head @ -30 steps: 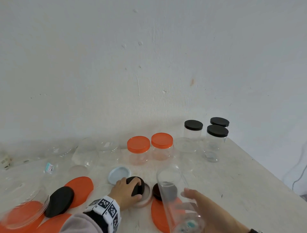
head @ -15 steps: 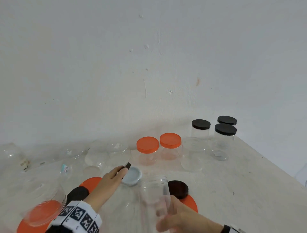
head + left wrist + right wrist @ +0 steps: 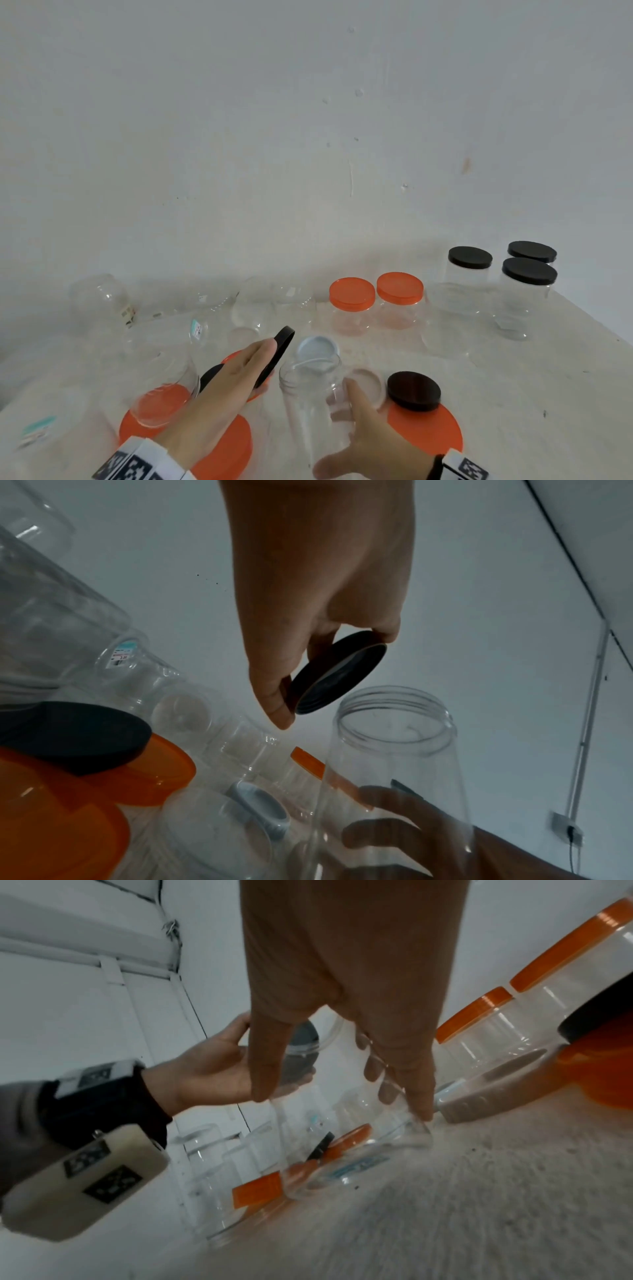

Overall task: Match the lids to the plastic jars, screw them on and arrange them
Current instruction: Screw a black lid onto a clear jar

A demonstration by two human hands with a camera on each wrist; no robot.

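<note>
Near the front edge, head view: the left hand (image 3: 236, 377) pinches a round black plastic lid (image 3: 276, 356) tilted on edge, just left of the mouth of a tall clear plastic jar (image 3: 313, 404).
Jar axis, head view: long axis upright, open mouth pointing up; the right hand (image 3: 370, 442) wraps the lower body, its grip grasping the jar.
Loose lids, head view: a pale blue round lid (image 3: 317, 347) lies behind the jar, a beige lid (image 3: 368, 385) and a second black lid (image 3: 413, 390) to its right, the black one resting on a large flat orange lid (image 3: 426, 431).
Back row, head view: two orange-lidded clear jars (image 3: 352, 303) stand side by side; three black-lidded clear jars (image 3: 470, 274) stand right of them, on the pale surface (image 3: 513, 394).
Left wrist view: thumb and fingers (image 3: 277, 696) clamp the lid's rim (image 3: 339, 674), its threaded hollow facing down toward the jar mouth (image 3: 394, 718), apart from it.
Right wrist view: fingers (image 3: 411, 1074) and thumb (image 3: 267, 1058) curl round the jar wall (image 3: 342, 1110); whether its base touches the surface cannot be told; the picture is blurred.
</note>
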